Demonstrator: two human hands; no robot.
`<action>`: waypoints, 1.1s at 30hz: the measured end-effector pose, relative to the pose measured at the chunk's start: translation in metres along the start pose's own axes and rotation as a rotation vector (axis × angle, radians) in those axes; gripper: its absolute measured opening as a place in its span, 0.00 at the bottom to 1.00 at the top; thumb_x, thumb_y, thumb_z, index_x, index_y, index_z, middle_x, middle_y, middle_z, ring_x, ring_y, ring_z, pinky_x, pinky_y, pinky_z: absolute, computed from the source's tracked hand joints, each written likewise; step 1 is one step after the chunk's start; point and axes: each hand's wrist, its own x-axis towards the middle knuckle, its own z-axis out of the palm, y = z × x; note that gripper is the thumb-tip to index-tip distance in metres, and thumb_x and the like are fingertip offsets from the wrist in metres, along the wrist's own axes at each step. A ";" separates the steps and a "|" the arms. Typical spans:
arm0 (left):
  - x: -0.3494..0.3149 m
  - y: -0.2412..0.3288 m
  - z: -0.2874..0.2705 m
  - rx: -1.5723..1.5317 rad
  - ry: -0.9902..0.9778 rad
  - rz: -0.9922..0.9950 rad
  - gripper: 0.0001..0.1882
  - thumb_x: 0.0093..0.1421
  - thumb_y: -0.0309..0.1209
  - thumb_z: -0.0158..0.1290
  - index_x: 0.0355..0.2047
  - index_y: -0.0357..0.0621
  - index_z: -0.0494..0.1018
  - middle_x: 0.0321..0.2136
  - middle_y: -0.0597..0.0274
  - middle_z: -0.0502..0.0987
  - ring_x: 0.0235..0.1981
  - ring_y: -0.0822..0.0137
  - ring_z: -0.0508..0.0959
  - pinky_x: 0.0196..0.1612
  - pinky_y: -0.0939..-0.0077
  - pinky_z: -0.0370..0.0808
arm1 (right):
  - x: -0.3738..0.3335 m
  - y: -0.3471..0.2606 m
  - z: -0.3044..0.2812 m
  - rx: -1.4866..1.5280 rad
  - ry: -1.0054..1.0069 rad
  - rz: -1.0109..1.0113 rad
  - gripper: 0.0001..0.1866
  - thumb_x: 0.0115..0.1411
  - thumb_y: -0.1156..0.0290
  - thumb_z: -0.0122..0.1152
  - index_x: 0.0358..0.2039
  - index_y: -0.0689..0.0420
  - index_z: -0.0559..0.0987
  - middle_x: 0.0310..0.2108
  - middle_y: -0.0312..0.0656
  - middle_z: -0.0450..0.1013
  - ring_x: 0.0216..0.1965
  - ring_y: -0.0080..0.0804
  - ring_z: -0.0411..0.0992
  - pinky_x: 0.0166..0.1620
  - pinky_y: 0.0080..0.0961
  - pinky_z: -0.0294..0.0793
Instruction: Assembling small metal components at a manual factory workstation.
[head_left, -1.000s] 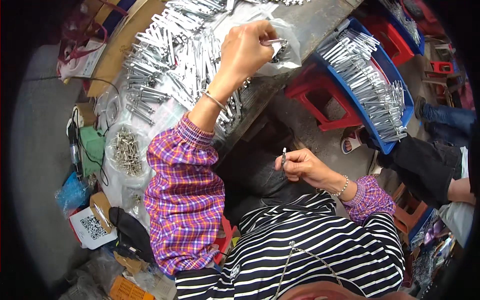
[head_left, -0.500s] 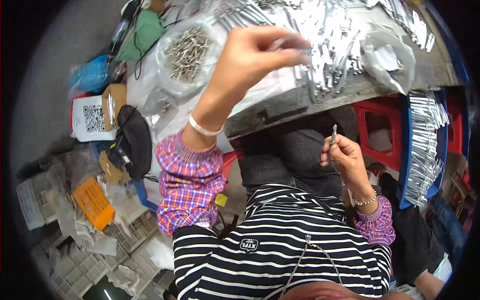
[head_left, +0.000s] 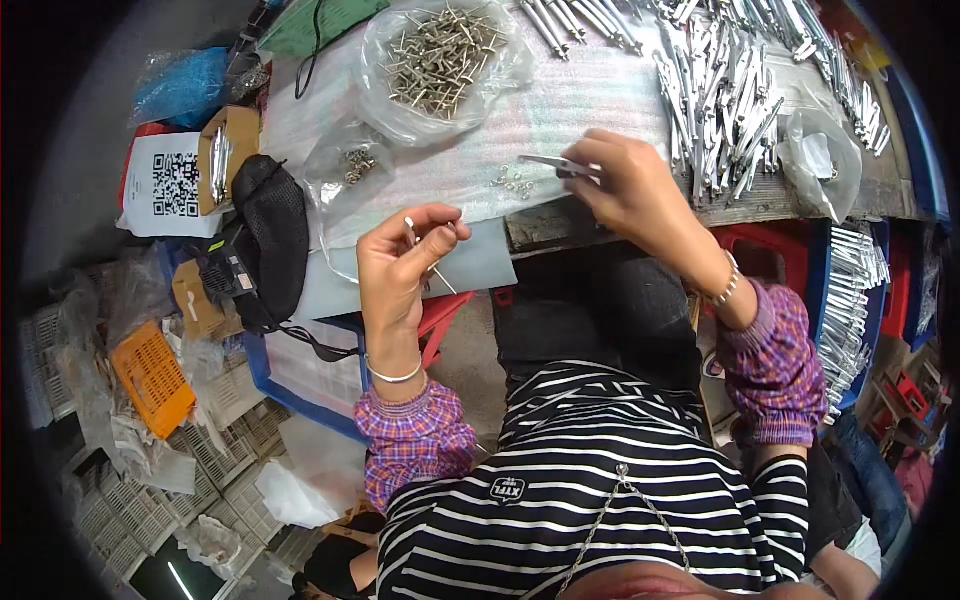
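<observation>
My left hand (head_left: 398, 262) is closed in a pinch near the table's front edge. Thin metal pins (head_left: 441, 277) stick out between its fingers; their exact number is hard to see. My right hand (head_left: 632, 185) is closed around a slim grey metal tool (head_left: 548, 161), whose narrow end points left; its kind is unclear from blur. Just below that end, several tiny shiny rings (head_left: 513, 184) lie on the white sheet (head_left: 570, 115). Beyond my left hand, a clear plastic bag (head_left: 378, 128) spreads open with many metal pins (head_left: 445, 62) in it.
A smaller bag of tiny metal parts (head_left: 357, 165) lies near my left hand. Silvery metal bars (head_left: 720, 110) are heaped at the far right, beside another clear bag (head_left: 820, 160). A blue crate of bars (head_left: 848, 300) stands right. Left are a black pouch (head_left: 270, 240) and orange basket (head_left: 152, 380).
My left hand has come back from the far metal bars to the near table edge. My right hand has risen from my lap to over the table with the tool. The view has shifted.
</observation>
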 end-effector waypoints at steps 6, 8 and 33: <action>-0.009 -0.011 -0.007 -0.065 0.001 0.000 0.09 0.49 0.18 0.58 0.33 0.32 0.76 0.26 0.58 0.78 0.28 0.71 0.78 0.32 0.85 0.71 | 0.032 0.005 0.036 -0.179 0.002 -0.087 0.09 0.45 0.77 0.59 0.30 0.62 0.77 0.28 0.44 0.71 0.30 0.47 0.71 0.32 0.36 0.69; -0.009 -0.015 -0.006 -0.089 -0.005 0.011 0.09 0.49 0.17 0.58 0.33 0.31 0.76 0.26 0.58 0.77 0.28 0.70 0.78 0.34 0.83 0.73 | 0.039 0.003 0.041 -0.198 -0.019 -0.120 0.09 0.44 0.78 0.59 0.30 0.61 0.77 0.29 0.43 0.71 0.29 0.46 0.71 0.32 0.35 0.70; -0.010 -0.018 0.013 -0.021 -0.021 0.037 0.08 0.51 0.23 0.59 0.32 0.36 0.75 0.24 0.60 0.78 0.18 0.83 0.67 0.19 0.92 0.56 | 0.045 -0.006 0.053 -0.429 -0.124 -0.301 0.02 0.43 0.77 0.55 0.19 0.61 0.73 0.24 0.47 0.71 0.26 0.45 0.74 0.28 0.36 0.73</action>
